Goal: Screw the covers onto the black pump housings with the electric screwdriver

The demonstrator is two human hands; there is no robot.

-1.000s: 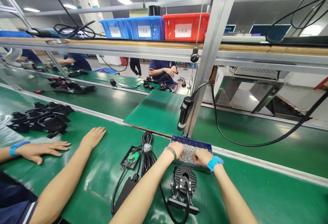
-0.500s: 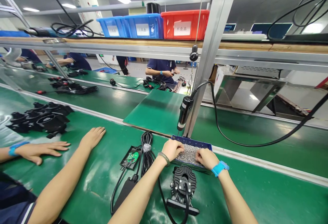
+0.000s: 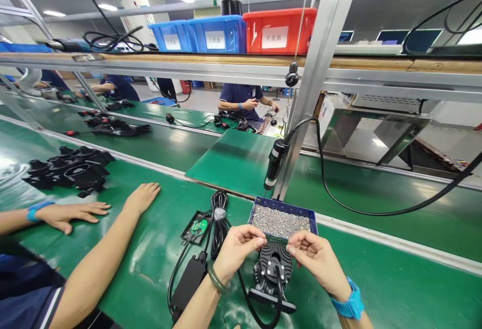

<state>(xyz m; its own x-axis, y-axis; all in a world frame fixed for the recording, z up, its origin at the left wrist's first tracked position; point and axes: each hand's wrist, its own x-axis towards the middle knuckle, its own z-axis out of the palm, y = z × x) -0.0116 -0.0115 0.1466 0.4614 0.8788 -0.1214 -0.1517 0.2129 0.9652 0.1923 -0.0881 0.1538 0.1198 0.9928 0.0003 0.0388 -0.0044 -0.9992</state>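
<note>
My left hand [image 3: 241, 248] is pinched, thumb against fingertips, above the left side of a black ribbed round device [image 3: 276, 261] with a cable and a flat bracket. Opposite it, my right hand [image 3: 318, 256] also pinches at the device's right upper side. Anything between the fingertips of either hand is too small to make out. Just behind both hands stands a blue tray [image 3: 315, 218] filled with small silver screws [image 3: 280, 220]. Over the tray, a black electric screwdriver [image 3: 274, 163] hangs with its bit down.
Left of the device lie a coiled black cable [image 3: 219, 218], an open case with a green circuit board [image 3: 199, 227] and a black box [image 3: 190, 281]. A co-worker's hands [image 3: 77, 215] rest on the green bench further left, near black housings [image 3: 71, 168]. A metal post [image 3: 301, 103] rises behind the tray.
Both my hands have come out of the screw tray toward me and now are pinched over the device. The view has shifted slightly. The co-worker's hands on the bench stay in place.
</note>
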